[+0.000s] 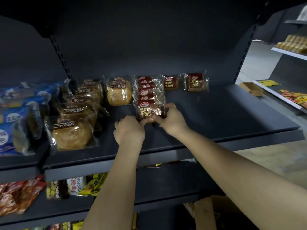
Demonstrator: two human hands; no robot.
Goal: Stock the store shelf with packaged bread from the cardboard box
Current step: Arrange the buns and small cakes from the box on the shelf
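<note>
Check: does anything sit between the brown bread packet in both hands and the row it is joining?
Nothing visible. The left hand and right hand hold the brown bread packet right at the front of its row on the shelf.

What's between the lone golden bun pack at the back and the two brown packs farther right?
In the head view, a front-to-back row of brown bread packs; the left hand and right hand grip its front pack.

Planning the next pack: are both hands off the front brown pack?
No, the left hand and right hand pinch the front brown pack at its lower edge.
</note>
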